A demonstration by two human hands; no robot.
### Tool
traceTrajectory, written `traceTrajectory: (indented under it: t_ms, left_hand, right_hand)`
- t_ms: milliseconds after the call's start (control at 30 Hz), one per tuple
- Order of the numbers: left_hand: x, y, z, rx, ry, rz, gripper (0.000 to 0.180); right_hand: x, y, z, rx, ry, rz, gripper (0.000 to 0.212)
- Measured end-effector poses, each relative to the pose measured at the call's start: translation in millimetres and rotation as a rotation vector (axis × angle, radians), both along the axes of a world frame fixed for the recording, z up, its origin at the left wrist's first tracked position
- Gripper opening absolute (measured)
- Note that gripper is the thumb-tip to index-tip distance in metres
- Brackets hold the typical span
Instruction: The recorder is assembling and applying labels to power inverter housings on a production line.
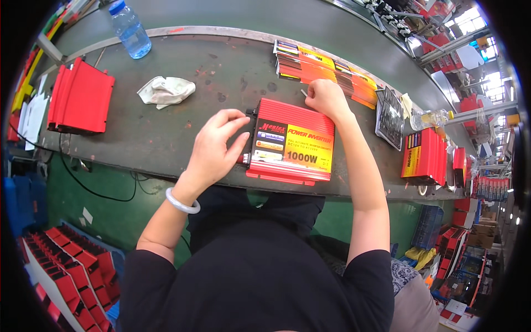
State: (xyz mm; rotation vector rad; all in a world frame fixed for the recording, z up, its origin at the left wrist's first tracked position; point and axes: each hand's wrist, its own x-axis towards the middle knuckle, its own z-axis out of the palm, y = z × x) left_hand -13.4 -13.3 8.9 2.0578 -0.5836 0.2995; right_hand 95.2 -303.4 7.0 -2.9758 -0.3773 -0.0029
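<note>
A red power inverter (pixel 290 143) with a yellow and black label on top lies flat on the dark workbench in front of me. By its left end, where black fittings show, is my left hand (pixel 220 145); thumb and forefinger are spread apart, the tips close to the casing. Contact there is hard to judge. My right hand (pixel 326 98) is closed just beyond the inverter's far right corner. A small pale sliver shows at its fingertips, too small to name. Past that hand lies a fanned row of orange and yellow printed labels (pixel 315 65).
On the bench (pixel 221 61) are a crumpled white cloth (pixel 166 91), a water bottle (pixel 131 30) and a plain red casing (pixel 83 97). To the right stand a dark panel-like stack (pixel 390 119) and another labelled inverter (pixel 423 156). Red casings (pixel 72 271) fill the lower left.
</note>
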Motion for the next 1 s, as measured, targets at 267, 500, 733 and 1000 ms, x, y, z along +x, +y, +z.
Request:
traceTrajectory:
  t_ms: [267, 500, 733, 1000]
  left_hand:
    - [-15.8, -10.0, -7.9, -0.005, 0.064, 0.020, 0.024]
    - [-8.3, -6.2, -5.8, -0.053, 0.081, 0.051, 0.022]
    - [-25.8, -15.3, -15.0, -0.168, 0.232, -0.011, 0.032]
    - [-34.2, -26.0, -25.0, -0.253, 0.173, -0.001, 0.035]
  right_hand:
    - [0.2, 1.1, 1.5, 0.093, 0.059, -0.093, 0.006]
    - [-4.2, -25.0, 6.1, 0.427, -0.055, -0.242, 0.022]
    - [-93.8, -30.4, -41.5, 1.779, -0.293, -0.510, 0.013]
    - [-105.3, -3.9, -65.6, 2.015, -0.377, -0.325, 0.015]
